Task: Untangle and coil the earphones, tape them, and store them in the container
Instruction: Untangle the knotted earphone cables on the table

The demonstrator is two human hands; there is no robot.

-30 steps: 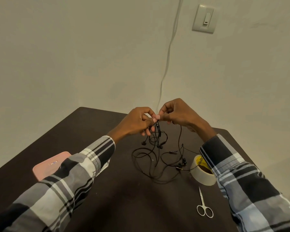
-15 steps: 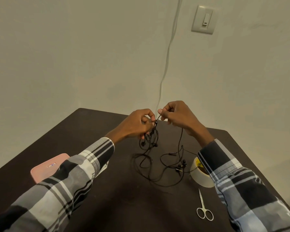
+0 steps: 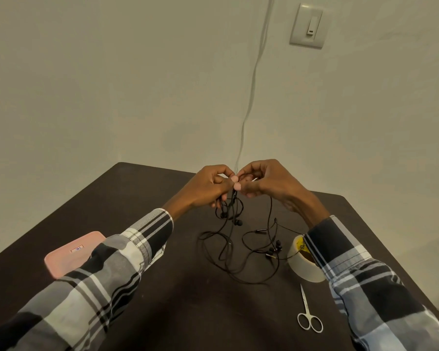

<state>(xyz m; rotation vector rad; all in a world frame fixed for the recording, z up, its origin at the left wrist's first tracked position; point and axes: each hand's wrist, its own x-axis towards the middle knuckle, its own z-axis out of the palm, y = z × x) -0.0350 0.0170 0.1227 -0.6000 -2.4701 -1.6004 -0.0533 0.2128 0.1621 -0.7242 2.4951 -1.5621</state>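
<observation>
Black tangled earphones [image 3: 235,252] hang from both hands, and their loops spread over the dark table [image 3: 188,312]. My left hand [image 3: 208,188] pinches a bunch of the wire, with two earbuds dangling just below it. My right hand [image 3: 266,181] pinches the same wire right beside the left fingertips. Another pair of earbuds and a plug lie on the table beside the roll of pale tape [image 3: 303,267]. A pink container [image 3: 69,253] lies flat at the left, partly behind my left sleeve.
Small silver scissors [image 3: 308,314] lie near the right front, below the tape. A pale cable runs down the wall corner behind the table. A light switch [image 3: 308,25] sits on the right wall. The table's far edge is just beyond my hands.
Both hands have come together again, fingertips touching over the wire. The hanging loops have shifted slightly on the table.
</observation>
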